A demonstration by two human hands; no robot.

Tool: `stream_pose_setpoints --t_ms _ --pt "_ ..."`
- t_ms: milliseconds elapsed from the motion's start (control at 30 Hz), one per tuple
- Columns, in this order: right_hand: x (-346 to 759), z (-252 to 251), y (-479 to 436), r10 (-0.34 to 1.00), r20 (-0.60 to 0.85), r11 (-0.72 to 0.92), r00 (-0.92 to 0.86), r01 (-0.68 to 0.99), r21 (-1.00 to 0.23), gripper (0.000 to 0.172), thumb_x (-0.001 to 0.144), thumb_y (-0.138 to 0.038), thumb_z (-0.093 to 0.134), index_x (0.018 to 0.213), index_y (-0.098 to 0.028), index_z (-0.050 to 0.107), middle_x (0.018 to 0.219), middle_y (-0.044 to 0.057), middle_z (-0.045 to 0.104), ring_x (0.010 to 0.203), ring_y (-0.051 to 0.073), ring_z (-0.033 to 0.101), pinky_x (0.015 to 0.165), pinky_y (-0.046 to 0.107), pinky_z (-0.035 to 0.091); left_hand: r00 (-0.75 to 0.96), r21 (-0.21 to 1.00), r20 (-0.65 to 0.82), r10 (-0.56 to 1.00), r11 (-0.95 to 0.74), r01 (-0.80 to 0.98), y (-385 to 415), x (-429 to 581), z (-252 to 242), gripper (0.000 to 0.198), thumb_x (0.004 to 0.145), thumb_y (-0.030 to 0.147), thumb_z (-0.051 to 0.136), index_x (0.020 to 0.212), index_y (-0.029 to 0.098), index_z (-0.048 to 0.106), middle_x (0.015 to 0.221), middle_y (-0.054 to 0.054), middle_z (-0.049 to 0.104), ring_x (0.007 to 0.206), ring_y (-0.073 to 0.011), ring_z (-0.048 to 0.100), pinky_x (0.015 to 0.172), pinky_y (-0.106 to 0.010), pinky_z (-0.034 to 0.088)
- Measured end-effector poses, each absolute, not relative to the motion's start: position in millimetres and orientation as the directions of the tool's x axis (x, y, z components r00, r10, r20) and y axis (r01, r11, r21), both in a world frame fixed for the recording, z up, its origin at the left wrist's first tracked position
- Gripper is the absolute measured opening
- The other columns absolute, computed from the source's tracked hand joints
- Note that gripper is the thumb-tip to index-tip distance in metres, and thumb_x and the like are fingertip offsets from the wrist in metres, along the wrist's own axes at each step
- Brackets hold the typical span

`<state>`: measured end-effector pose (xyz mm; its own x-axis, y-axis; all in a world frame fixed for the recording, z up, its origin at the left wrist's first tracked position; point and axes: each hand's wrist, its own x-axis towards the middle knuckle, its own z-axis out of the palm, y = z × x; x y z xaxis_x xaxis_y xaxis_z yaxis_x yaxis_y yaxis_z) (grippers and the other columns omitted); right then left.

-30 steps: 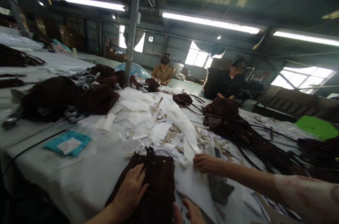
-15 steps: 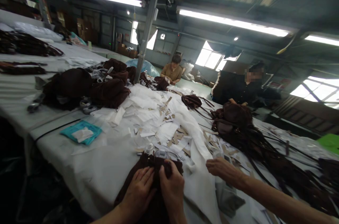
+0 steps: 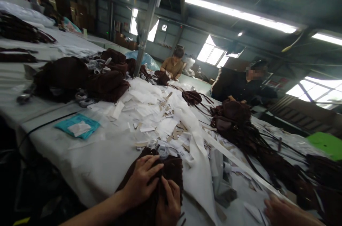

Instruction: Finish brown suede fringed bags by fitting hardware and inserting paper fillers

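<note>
A dark brown bag (image 3: 173, 169) with a jagged-edged flap lies on the table edge right before me. My left hand (image 3: 144, 178) bears on its top, fingers bent and pressed into the material. Close beside it, my right hand (image 3: 169, 199) is closed, thumb and fingers pinching the bag near its middle. What exactly lies under the fingertips is hidden. Clear plastic wrapping (image 3: 162, 150) touches the bag's far edge. At the lower right, a co-worker's hand (image 3: 283, 211), blurred, grips a long white strip (image 3: 237, 158) stretched across the table.
White paper and cardboard scraps (image 3: 171, 126) cover the table's middle. A turquoise packet (image 3: 80, 126) lies at left. Brown bags are heaped at left (image 3: 107, 83) and right (image 3: 232, 115). A metal post (image 3: 146, 26) rises behind. Two people (image 3: 173, 66) work across the table.
My hands have shifted on the bag, the right one lower with its fingers now curled forward. The co-worker's hand has moved right and toward me, drawing out the white strip.
</note>
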<state>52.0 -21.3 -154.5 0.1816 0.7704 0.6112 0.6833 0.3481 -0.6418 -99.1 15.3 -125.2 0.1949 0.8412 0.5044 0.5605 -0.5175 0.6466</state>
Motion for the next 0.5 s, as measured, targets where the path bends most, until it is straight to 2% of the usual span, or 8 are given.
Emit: stream_pose_setpoints --t_ms 67,133,200,267,367,500 --pt "55.6 -151.8 -21.2 0.800 0.557 0.313 0.221 0.639 -0.703 0.024 0.086 -0.034 0.058 0.101 -0.023 0.073 0.095 0.007 0.067 0.090 0.020 0.065 0.082 0.030 0.052 0.302 0.597 0.518 0.800 -0.591 0.542 21.2 -96.0 -121.7 0.040 0.084 0.014 0.052 0.119 0.028 0.063 0.141 -0.007 0.049 0.125 -0.0277 0.047 0.103 -0.049 0.044" --pt "59.7 -148.3 -21.2 0.833 0.445 0.211 0.330 0.554 -0.806 0.030 0.082 -0.041 0.061 0.101 -0.021 0.072 0.099 0.007 0.069 0.093 0.021 0.065 0.084 0.030 0.052 0.307 0.604 0.527 0.793 -0.603 0.521 26.6 -92.6 -124.6 0.037 0.086 0.012 0.047 0.115 0.025 0.066 0.138 -0.009 0.052 0.120 -0.0254 0.051 0.099 -0.044 0.048" --pt "63.4 -144.5 -21.1 0.856 0.260 0.069 0.446 0.400 -0.914 0.040 0.080 -0.049 0.061 0.104 -0.018 0.068 0.099 0.008 0.071 0.090 0.022 0.067 0.080 0.029 0.054 0.301 0.601 0.551 0.779 -0.620 0.505 29.3 -91.3 -130.9 0.033 0.088 0.012 0.045 0.108 0.024 0.069 0.138 -0.009 0.053 0.118 -0.0242 0.053 0.098 -0.042 0.049" --pt "66.2 -141.9 -21.1 0.868 0.060 -0.053 0.492 0.213 -0.976 0.049 0.079 -0.054 0.060 0.110 -0.016 0.063 0.091 0.008 0.073 0.083 0.022 0.069 0.073 0.028 0.056 0.343 0.567 0.570 0.747 -0.660 0.493 28.1 -93.6 -136.8 0.031 0.087 0.011 0.046 0.099 0.022 0.071 0.142 -0.009 0.049 0.119 -0.0242 0.053 0.099 -0.041 0.048" --pt "67.7 -142.5 -20.3 0.875 -0.090 -0.090 0.476 -0.023 -0.996 0.055 0.078 -0.055 0.062 0.114 -0.015 0.058 0.084 0.006 0.074 0.077 0.022 0.071 0.067 0.028 0.057 0.416 0.534 0.535 0.736 -0.676 0.508 21.6 -103.8 -141.6 0.029 0.083 0.007 0.047 0.092 0.021 0.070 0.147 -0.009 0.042 0.121 -0.0250 0.052 0.100 -0.041 0.047" --pt "66.6 -145.9 -17.6 0.832 -0.137 -0.050 0.538 -0.174 -0.984 0.058 0.071 -0.053 0.070 0.112 -0.014 0.056 0.079 0.003 0.073 0.069 0.019 0.070 0.060 0.024 0.056 0.363 0.613 0.428 0.827 -0.561 0.556 13.5 -123.6 -142.7 0.030 0.079 0.003 0.044 0.084 0.020 0.068 0.136 -0.009 0.054 0.121 -0.0226 0.054 0.101 -0.038 0.046"
